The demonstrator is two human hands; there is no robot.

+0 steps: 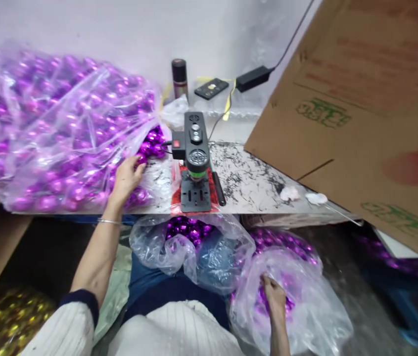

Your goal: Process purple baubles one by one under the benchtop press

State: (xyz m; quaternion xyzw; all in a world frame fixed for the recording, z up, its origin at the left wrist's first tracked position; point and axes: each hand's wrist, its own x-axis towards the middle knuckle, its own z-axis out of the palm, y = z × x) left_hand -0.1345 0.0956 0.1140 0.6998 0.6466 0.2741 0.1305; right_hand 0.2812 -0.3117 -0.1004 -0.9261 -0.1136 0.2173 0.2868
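At the mouth of a large clear plastic bag (60, 133) full of shiny purple balls, my left hand (127, 179) curls its thumb and fingers round a purple ball (141, 159). More loose purple balls (154, 143) spill out just beyond it. My right hand (274, 292) is low on the right, over an open plastic bag (316, 316) with purple balls inside. Its fingers are bent together, and what they hold, if anything, is hidden. Between the hands, a small black machine (196, 153) with a side handle (218, 189) stands on a red sheet at the table edge.
Another open bag (145, 247) of purple balls lies at my lap. A large tilted carton (360, 113) covers the right side. Behind the machine are a spray can (179, 79), a phone (211, 88) and a power adapter (254, 78). Gold balls (8, 321) lie at lower left.
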